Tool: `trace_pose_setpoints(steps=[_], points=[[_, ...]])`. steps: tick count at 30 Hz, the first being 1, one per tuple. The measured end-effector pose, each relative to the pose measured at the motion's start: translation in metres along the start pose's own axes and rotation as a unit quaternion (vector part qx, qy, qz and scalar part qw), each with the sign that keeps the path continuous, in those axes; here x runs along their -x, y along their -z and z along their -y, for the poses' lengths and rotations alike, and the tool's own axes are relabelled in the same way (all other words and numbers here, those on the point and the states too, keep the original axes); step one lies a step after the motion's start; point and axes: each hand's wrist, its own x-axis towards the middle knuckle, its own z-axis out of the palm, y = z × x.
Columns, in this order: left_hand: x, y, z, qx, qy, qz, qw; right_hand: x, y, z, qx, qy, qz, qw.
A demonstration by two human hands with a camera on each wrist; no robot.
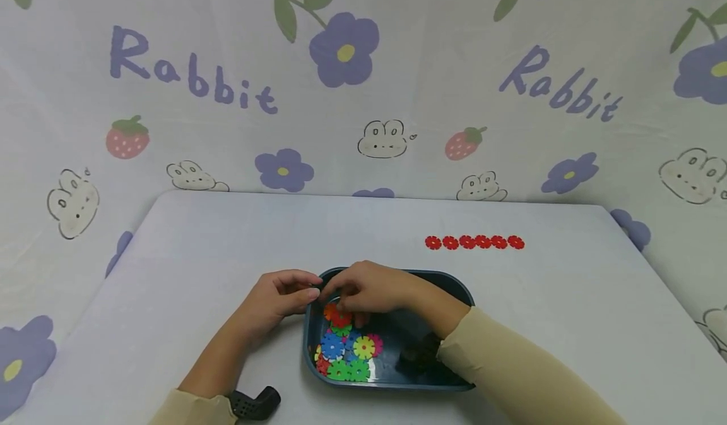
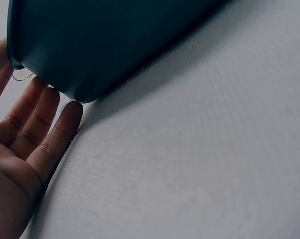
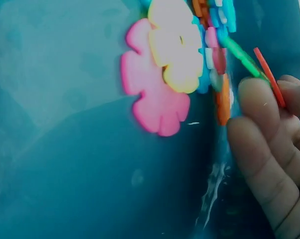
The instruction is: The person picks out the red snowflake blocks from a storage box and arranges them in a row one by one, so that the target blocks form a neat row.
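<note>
A dark teal tray (image 1: 397, 384) holds several flower-shaped plastic discs in many colours at its left end. My right hand (image 1: 372, 289) reaches over its far left part. Between thumb and fingertips it pinches a red flower disc (image 3: 270, 77), seen edge-on in the right wrist view, with a green disc (image 3: 244, 57) right behind it. My left hand (image 1: 278, 299) rests at the tray's left rim, thumb and index fingertips right at the edge. In the left wrist view its other fingers (image 2: 65, 122) are loosely extended beside the tray's outer wall (image 2: 105, 45).
A row of several red flower discs (image 1: 483, 242) lies on the white table (image 1: 255, 229) beyond the tray. Inside the tray, a yellow disc (image 3: 177, 45) overlaps a pink one (image 3: 140, 59). A printed cloth (image 1: 227, 141) hangs behind the table.
</note>
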Motion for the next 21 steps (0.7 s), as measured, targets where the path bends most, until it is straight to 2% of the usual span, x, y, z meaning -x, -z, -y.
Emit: trace_pose_setpoints(steps=[9, 17, 21], points=[[0.0002, -0.0003, 0.0001, 0.0, -0.003, 0.002, 1.0, 0.0005, 0.0028, -0.0042, 0.006, 0.041, -0.006, 0.9991], [0.0003, 0.0004, 0.0008, -0.005, -0.006, 0.0, 1.0, 0.0028, 0.0035, -0.0015, 0.04, 0.022, 0.006, 0.999], [0.0007, -0.0001, 0.0004, -0.004, -0.005, 0.001, 1.0, 0.003, 0.0027, -0.002, 0.036, 0.022, 0.002, 0.9991]])
